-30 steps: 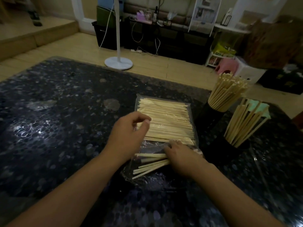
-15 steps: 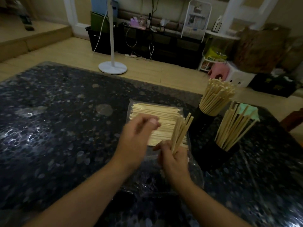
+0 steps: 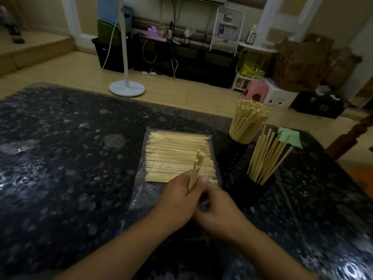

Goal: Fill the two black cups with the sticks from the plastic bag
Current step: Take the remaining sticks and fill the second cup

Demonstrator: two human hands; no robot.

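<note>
From the head camera, both hands are meeting over the near end of a clear plastic bag [image 3: 177, 158] of pale wooden sticks lying flat on the dark speckled table [image 3: 60, 158]. The left hand [image 3: 177, 201] is curling its fingers round a small upright bundle of sticks [image 3: 196, 170], and the right hand [image 3: 220, 211] is pinching the same bundle from the other side, thumb up against it. To the right, two black cups are standing near each other: the far cup [image 3: 234, 146] is packed with sticks, the near cup [image 3: 260, 186] is holding fewer, leaning ones.
</note>
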